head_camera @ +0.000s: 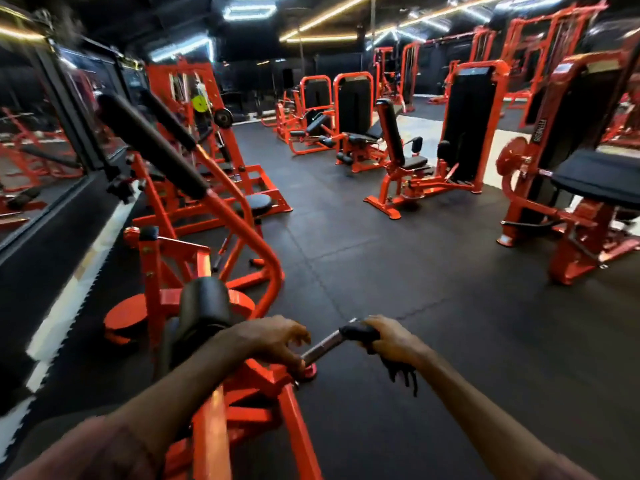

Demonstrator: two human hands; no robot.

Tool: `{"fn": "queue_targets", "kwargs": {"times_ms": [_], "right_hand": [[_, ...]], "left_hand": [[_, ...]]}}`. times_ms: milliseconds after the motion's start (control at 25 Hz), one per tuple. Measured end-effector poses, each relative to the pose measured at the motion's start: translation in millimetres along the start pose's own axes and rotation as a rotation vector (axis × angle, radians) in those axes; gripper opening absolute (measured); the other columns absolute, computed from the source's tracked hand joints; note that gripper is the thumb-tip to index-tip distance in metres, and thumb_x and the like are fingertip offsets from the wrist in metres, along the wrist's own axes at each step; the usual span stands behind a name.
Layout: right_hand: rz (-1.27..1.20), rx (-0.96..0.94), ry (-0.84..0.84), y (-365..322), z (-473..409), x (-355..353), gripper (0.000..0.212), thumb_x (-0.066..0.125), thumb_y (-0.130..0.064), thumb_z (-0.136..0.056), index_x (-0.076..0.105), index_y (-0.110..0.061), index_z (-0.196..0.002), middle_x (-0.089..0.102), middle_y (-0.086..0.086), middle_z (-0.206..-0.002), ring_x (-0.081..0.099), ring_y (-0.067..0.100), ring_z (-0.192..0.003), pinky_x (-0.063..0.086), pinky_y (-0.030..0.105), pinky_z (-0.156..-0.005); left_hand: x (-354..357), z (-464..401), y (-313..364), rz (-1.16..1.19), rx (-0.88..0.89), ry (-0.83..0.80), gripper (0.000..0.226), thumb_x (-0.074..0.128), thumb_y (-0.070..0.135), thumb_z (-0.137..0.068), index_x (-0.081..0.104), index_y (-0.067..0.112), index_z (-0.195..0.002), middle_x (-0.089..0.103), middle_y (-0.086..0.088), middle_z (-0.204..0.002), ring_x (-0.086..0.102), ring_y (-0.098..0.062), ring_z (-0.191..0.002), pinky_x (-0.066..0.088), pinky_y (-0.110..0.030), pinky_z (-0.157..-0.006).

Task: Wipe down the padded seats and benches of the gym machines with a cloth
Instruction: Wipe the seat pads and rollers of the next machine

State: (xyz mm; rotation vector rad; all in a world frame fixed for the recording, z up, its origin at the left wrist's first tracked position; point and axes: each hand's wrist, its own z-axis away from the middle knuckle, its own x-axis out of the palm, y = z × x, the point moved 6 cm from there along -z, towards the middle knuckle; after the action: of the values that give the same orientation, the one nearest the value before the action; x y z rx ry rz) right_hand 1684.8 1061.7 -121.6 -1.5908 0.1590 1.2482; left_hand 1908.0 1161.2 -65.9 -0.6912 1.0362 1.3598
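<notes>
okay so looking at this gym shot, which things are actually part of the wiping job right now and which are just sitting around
Part of the job: dark cloth gripped by the right hand on the metal handle bar; left hand near the bar's base; black roller pad.

Just there: yellow weight plate, round black stool seat, wall mirror.

Black rubber floor [398,271], left mirror wall [41,157], ceiling strip lights [325,15]

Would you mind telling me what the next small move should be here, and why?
Probably slide the right hand, which grips the dark cloth wrapped round the metal handle bar, down the bar toward the left hand at its base. The cloth sits at the bar's far end, and the bare metal below it looks not yet wiped.
</notes>
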Motion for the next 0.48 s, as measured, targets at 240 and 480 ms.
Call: {"fn": "queue_targets", "kwargs": {"times_ms": [240,480], "right_hand": [[0.043,0.08,0.074,96,-15,-96,0.015,0.072,-0.016,-0.09,0.068,-0.008,-0.101,0.072,0.01,-0.103,0.071,0.025,-0.095,0.059,0.046,-0.086],[0.094,0.031,0.097,162,-79,-169,0.035,0.073,-0.022,-0.089,0.068,-0.021,-0.124,0.06,0.005,-0.126,0.059,0.024,-0.117,0.054,0.044,-0.099]], "left_hand": [[-46,-111,72,-0.069,-0.075,0.225,0.058,0.072,0.056,-0.091,0.059,0.033,-0.143,0.064,0.005,-0.138,0.061,-0.019,-0.128,0.051,-0.035,-0.102],[-94,-224,66,-0.014,-0.145,0.384,0.053,0.071,0.054,-0.091,0.062,0.034,-0.139,0.062,0.003,-0.138,0.059,-0.021,-0.131,0.049,-0.035,-0.104]]}}
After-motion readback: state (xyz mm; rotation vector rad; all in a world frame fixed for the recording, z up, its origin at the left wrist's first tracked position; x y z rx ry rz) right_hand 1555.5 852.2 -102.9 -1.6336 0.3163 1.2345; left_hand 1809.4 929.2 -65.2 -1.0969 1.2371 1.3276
